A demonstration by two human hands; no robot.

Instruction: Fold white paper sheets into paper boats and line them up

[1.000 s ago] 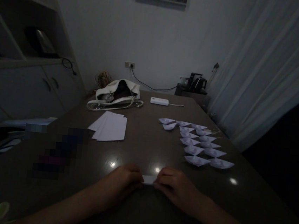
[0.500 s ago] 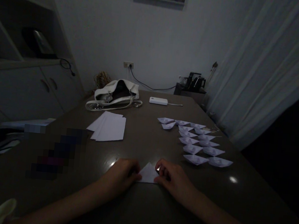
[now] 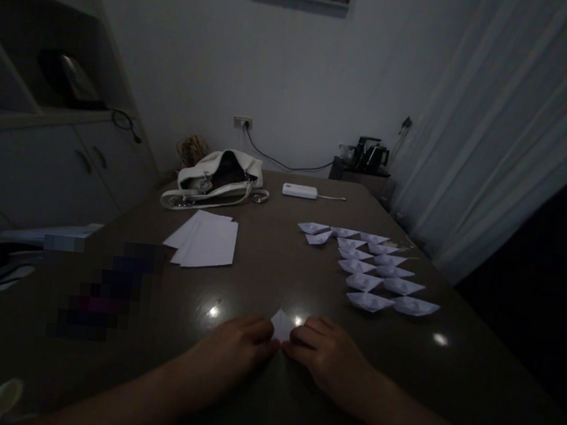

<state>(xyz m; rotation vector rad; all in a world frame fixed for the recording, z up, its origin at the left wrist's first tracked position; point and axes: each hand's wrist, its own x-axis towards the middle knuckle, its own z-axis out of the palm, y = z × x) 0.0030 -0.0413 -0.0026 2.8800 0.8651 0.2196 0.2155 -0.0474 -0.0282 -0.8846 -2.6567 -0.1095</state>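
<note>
A small folded white paper piece (image 3: 281, 324) lies on the dark table (image 3: 266, 284) close to me, its point sticking up between my hands. My left hand (image 3: 240, 345) presses on its left side with the fingers curled together. My right hand (image 3: 327, 357) presses on its right side, fingers also bent and pinched onto the paper. Most of the paper is hidden under both hands.
Several finished paper boats (image 3: 373, 271) lie in two rows at the right. A fan of blank white sheets (image 3: 205, 242) lies to the left, a white handbag (image 3: 216, 179) and a white power bank (image 3: 299, 191) at the far end. Cabinets stand left, a curtain right.
The paper was a narrow strip, then a wide triangle between my hands. Now my hands have closed in together and only its tip shows.
</note>
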